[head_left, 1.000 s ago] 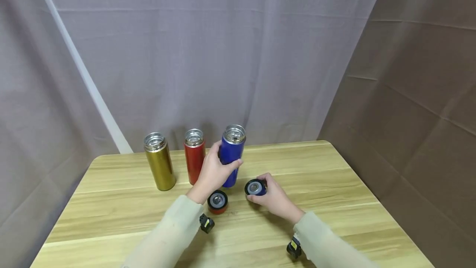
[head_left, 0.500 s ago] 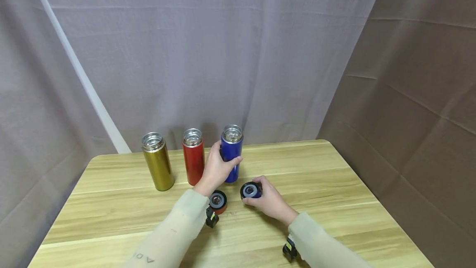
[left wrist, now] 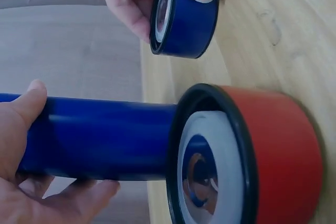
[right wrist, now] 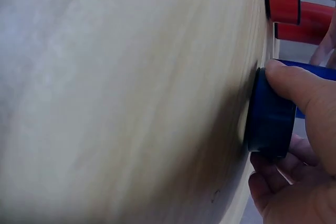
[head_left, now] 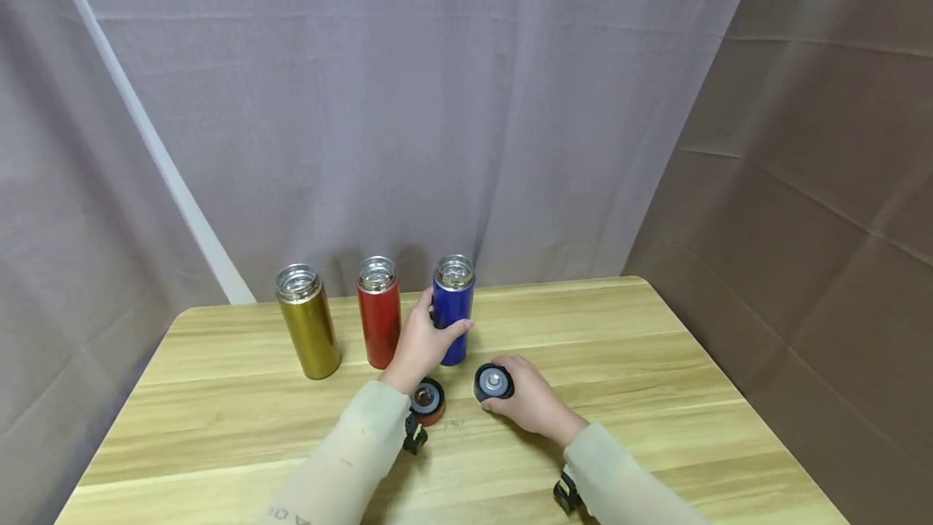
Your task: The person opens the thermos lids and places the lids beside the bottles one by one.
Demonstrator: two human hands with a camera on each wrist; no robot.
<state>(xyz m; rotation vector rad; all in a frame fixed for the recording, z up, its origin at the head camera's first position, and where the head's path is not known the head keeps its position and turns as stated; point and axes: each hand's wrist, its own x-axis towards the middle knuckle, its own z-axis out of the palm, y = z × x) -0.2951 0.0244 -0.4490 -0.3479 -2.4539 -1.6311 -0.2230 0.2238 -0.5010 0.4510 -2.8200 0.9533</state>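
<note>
My left hand grips a blue thermos bottle around its side. The bottle is upright, its silver neck uncapped. In my right hand, thumb and fingers pinch a blue lid with its inner side up. The right wrist view shows this lid at the tabletop; whether it fully rests there I cannot tell. Beside my left wrist lies a red lid, also inner side up, large in the left wrist view. A red bottle and a gold bottle stand uncapped to the left.
A wood-grain table carries everything. Its back edge runs just behind the bottles, close to a grey curtain. A brown cloth wall rises along the right side. Small black wrist cameras hang below both sleeves.
The blue bottle has shifted slightly left in my left hand's grip. My right hand has brought the blue lid a little left and toward me, closer to the tabletop.
</note>
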